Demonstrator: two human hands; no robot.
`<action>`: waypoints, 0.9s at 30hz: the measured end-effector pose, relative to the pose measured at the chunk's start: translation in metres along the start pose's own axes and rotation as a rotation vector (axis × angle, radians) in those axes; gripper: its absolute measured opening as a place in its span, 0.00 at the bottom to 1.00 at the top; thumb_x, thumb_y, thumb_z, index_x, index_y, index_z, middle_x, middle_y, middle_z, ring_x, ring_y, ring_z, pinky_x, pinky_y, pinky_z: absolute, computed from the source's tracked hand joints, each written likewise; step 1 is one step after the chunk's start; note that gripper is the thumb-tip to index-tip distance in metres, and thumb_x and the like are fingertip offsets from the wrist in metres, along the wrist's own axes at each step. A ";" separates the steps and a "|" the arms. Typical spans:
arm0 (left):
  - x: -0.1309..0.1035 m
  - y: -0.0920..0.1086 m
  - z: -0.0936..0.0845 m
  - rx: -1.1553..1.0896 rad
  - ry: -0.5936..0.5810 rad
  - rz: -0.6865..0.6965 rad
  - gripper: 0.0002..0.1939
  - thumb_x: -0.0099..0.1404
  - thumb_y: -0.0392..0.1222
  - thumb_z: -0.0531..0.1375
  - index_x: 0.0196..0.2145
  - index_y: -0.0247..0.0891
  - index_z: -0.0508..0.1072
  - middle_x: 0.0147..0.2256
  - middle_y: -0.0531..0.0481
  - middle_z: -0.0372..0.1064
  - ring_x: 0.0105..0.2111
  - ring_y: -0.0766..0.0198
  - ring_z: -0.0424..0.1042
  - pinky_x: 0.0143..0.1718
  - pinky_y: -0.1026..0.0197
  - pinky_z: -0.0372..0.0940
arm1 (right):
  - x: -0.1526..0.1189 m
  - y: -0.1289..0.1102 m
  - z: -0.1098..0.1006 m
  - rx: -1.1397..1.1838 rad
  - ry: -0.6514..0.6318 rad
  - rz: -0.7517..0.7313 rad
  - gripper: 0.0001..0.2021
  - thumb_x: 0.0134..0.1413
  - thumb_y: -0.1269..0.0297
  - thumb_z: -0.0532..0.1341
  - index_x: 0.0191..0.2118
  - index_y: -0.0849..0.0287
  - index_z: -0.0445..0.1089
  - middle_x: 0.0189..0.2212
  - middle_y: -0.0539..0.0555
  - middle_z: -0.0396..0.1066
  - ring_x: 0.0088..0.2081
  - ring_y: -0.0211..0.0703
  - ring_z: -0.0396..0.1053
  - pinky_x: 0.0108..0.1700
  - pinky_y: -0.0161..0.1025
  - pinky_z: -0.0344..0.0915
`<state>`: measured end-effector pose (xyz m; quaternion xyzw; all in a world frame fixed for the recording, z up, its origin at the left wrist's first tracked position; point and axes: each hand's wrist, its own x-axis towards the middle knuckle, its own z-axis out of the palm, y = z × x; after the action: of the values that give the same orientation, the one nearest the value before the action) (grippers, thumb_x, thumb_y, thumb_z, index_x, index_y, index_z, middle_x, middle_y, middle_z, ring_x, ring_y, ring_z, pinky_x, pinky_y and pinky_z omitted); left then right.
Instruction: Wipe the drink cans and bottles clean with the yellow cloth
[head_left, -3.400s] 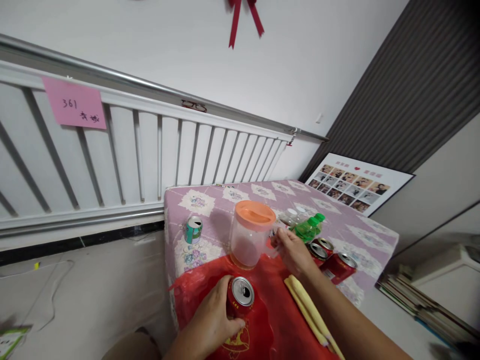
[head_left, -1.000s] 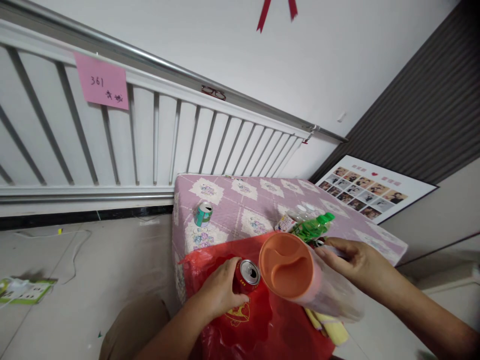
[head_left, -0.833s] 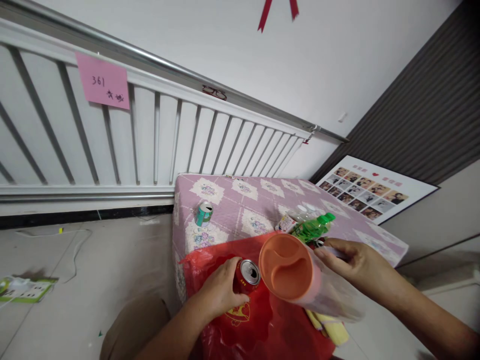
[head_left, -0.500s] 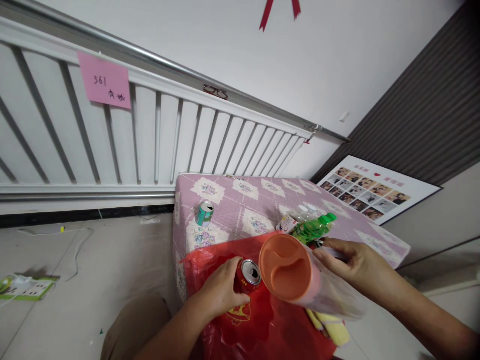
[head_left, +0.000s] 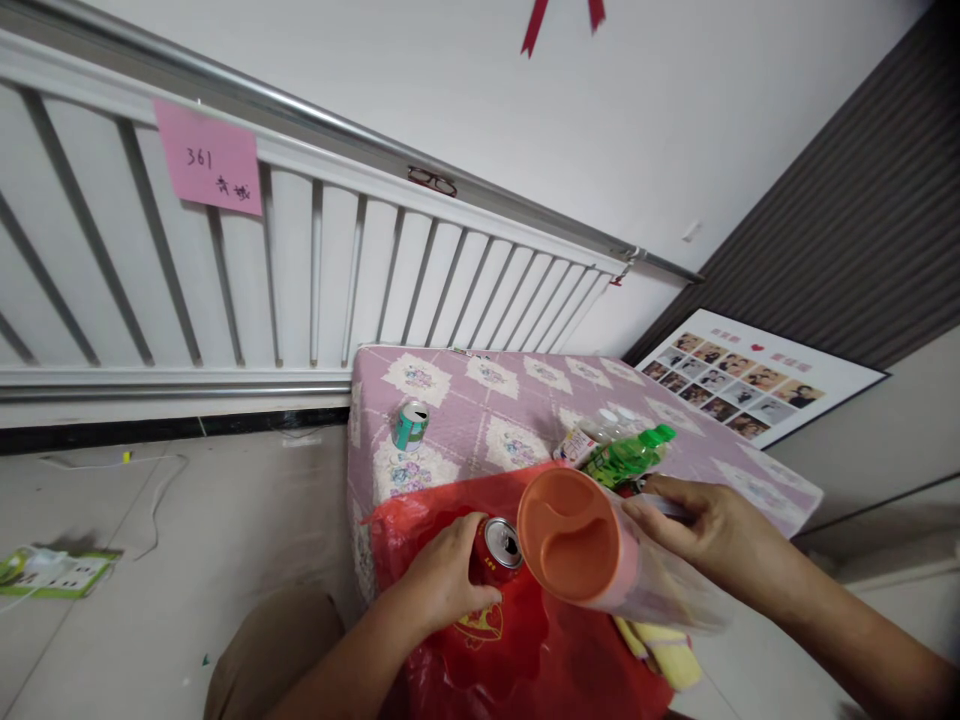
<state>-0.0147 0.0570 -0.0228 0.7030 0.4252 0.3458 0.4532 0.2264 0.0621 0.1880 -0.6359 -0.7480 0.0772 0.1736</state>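
Pitcher (head_left: 626,570) tilts in right hand (head_left: 705,525), can (head_left: 500,548) within left hand (head_left: 448,578)

Got my left hand (head_left: 444,578) round a can (head_left: 501,545) over the plastic sheet (head_left: 581,650), pitcher (head_left: 577,540) just right of it in my right hand (head_left: 705,522). Second can (head_left: 410,428) on the table (head_left: 469,435) beyond my left hand, bottles (head_left: 628,456) past my right (cloth (head_left: 667,660) on that hand's near side, partly behind the pitcher).

A home: radiator (head_left: 373,270), photo board (head_left: 761,378).
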 end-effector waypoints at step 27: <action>0.000 0.001 -0.001 -0.003 -0.001 0.019 0.40 0.50 0.35 0.72 0.59 0.39 0.64 0.59 0.40 0.69 0.58 0.47 0.70 0.60 0.49 0.65 | 0.000 0.009 0.003 -0.105 -0.001 -0.092 0.20 0.51 0.45 0.59 0.20 0.56 0.64 0.15 0.48 0.62 0.21 0.38 0.58 0.23 0.36 0.54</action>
<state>-0.0151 0.0571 -0.0221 0.7064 0.4177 0.3506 0.4511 0.2337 0.0645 0.1822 -0.6089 -0.7797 0.0301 0.1430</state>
